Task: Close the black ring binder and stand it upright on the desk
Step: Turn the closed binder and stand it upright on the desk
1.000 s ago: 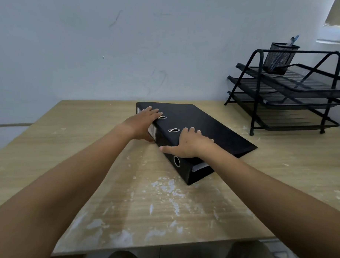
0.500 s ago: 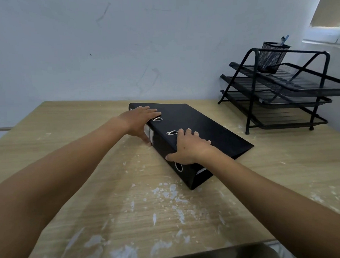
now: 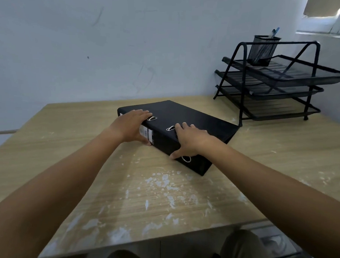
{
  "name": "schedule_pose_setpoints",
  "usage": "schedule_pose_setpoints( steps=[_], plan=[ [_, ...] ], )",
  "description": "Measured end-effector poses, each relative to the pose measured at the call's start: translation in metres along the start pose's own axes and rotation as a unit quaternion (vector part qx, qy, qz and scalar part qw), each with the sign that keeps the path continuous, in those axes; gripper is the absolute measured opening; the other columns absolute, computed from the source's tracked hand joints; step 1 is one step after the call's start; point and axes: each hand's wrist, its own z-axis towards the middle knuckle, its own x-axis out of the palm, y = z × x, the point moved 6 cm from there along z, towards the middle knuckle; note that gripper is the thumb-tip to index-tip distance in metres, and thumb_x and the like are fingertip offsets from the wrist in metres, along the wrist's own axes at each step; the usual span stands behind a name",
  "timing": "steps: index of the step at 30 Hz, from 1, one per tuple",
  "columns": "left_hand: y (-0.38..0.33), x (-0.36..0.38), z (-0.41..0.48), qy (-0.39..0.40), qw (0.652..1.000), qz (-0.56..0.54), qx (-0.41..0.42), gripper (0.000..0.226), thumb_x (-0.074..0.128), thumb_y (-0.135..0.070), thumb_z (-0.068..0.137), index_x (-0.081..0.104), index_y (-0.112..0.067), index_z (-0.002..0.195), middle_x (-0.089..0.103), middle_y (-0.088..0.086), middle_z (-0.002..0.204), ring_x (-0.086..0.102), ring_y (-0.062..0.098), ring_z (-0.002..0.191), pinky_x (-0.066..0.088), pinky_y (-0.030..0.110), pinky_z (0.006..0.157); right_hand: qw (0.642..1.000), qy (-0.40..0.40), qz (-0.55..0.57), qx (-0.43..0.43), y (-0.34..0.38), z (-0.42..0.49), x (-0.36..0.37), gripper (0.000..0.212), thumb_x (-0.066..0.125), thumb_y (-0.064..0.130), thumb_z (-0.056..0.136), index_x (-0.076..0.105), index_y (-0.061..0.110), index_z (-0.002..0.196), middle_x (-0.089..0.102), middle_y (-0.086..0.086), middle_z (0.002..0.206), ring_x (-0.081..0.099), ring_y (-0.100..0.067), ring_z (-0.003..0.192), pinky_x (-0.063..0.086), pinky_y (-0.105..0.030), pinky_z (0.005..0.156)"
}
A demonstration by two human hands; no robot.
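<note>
Black ring binder (image 3: 186,119), closed, lies flat on the light wooden desk (image 3: 172,196) with its spine turned toward the person and its cover facing up. Left hand (image 3: 132,127) rests at the far-left end of the spine: its fingers lie spread across the top cover, and the thumb presses the spine face beside a white label (image 3: 147,133). Right hand (image 3: 191,142) sits nearer the other end, fingers draped over the top edge, thumb stretched down the spine just beside a round metal finger ring (image 3: 186,159). Both hands are spread and pressing on the binder from two sides, neither clenched. Two metal slots (image 3: 161,123) show on the cover between the fingertips. Beyond the right hand's fingers stands a black three-tier wire tray rack (image 3: 278,82), with a black mesh pen cup (image 3: 262,50) on its top tier.
</note>
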Motion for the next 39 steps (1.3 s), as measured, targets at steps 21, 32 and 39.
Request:
schedule_pose_setpoints(
  steps=[21, 32, 39],
  plan=[
    [-0.028, -0.012, -0.095, -0.077, 0.992, 0.056, -0.081, 0.102, 0.066, -0.073, 0.065, 0.039, -0.015, 0.144, 0.042, 0.001, 0.151, 0.034, 0.018, 0.143, 0.020, 0.033, 0.118, 0.992, 0.000, 0.006, -0.124, -0.020, -0.012, 0.005, 0.109, 0.079, 0.040, 0.076, 0.004, 0.031, 0.155, 0.005, 0.002, 0.164, 0.009, -0.025, 0.150, 0.017, -0.046, 0.118],
    [-0.036, -0.017, -0.096, -0.135, 0.985, 0.055, -0.089, 0.088, 0.065, -0.076, 0.062, 0.052, -0.019, 0.128, 0.062, -0.005, 0.124, 0.061, 0.016, 0.112, 0.051, 0.033, 0.082, 0.991, -0.046, -0.040, -0.122, -0.036, 0.014, -0.001, 0.101, 0.077, 0.032, 0.079, 0.009, 0.030, 0.154, 0.015, -0.001, 0.162, 0.019, -0.025, 0.147, 0.018, -0.049, 0.118],
    [-0.025, -0.016, -0.090, -0.113, 0.991, 0.032, -0.065, 0.096, 0.057, -0.085, 0.056, 0.047, -0.027, 0.132, 0.062, -0.009, 0.128, 0.061, 0.015, 0.114, 0.053, 0.034, 0.080, 0.983, -0.141, -0.031, -0.112, -0.037, 0.007, 0.007, 0.095, 0.071, 0.052, 0.077, 0.019, 0.028, 0.153, 0.026, -0.003, 0.159, 0.026, -0.028, 0.144, 0.024, -0.046, 0.116]
  ],
)
